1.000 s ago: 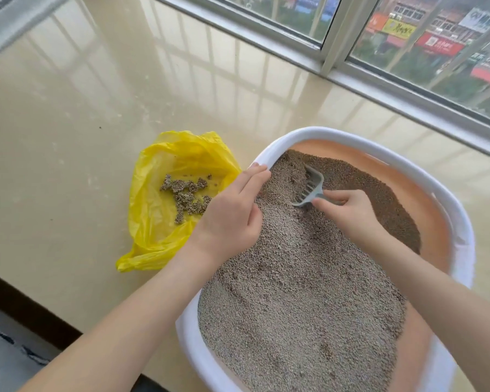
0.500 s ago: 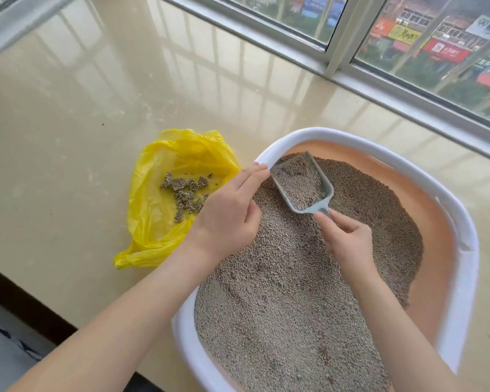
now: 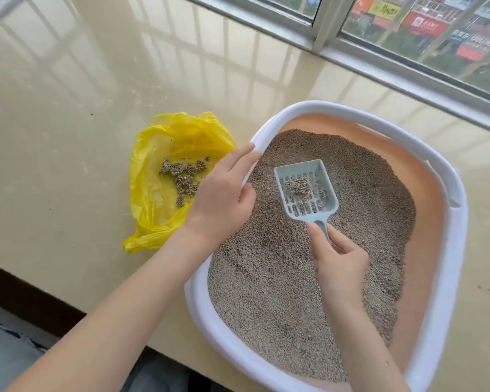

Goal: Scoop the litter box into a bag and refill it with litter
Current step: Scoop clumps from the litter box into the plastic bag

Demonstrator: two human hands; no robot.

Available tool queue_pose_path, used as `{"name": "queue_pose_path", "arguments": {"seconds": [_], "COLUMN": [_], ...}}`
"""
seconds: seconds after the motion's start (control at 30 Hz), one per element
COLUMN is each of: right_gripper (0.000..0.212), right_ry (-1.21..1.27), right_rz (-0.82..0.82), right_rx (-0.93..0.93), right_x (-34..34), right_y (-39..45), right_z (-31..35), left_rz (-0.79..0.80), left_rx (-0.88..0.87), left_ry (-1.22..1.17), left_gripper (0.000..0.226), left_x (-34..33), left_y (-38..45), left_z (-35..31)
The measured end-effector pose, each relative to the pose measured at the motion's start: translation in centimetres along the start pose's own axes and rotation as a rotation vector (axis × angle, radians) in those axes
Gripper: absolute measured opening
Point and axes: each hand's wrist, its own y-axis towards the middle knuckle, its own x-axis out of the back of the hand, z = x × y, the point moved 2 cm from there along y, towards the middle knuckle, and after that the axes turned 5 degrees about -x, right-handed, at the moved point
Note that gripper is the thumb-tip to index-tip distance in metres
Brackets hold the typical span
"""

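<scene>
A white-rimmed litter box (image 3: 447,222) with a peach inside holds grey-brown litter (image 3: 280,278). My right hand (image 3: 338,264) grips the handle of a pale blue slotted scoop (image 3: 306,190), held level over the litter with a small clump (image 3: 297,188) lying in it. My left hand (image 3: 221,196) holds the box's left rim, fingers over the edge and thumb inside. Left of the box an open yellow plastic bag (image 3: 164,154) lies flat with several litter clumps (image 3: 183,176) in it.
Everything sits on a glossy beige sill (image 3: 68,123) with a dark front edge at lower left. A window frame (image 3: 379,60) runs along the back right.
The scoop rose out of the litter heaped full; the loose grains have sifted through its slots, leaving a small clump. It moved slightly towards me. My left hand stays on the rim.
</scene>
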Motion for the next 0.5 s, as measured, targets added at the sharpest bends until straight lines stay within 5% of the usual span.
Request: {"name": "queue_pose_path", "arguments": {"seconds": [0.5], "right_gripper": [0.018], "right_ry": [0.064], "right_rz": [-0.097], "right_rx": [-0.035], "right_x": [-0.2], "right_y": [-4.7], "right_z": [-1.3], "left_rz": [0.027], "left_rx": [0.077], "left_ry": [-0.014], "left_gripper": [0.048], "left_x": [3.4], "left_y": [-3.7], "left_z": [3.6]}}
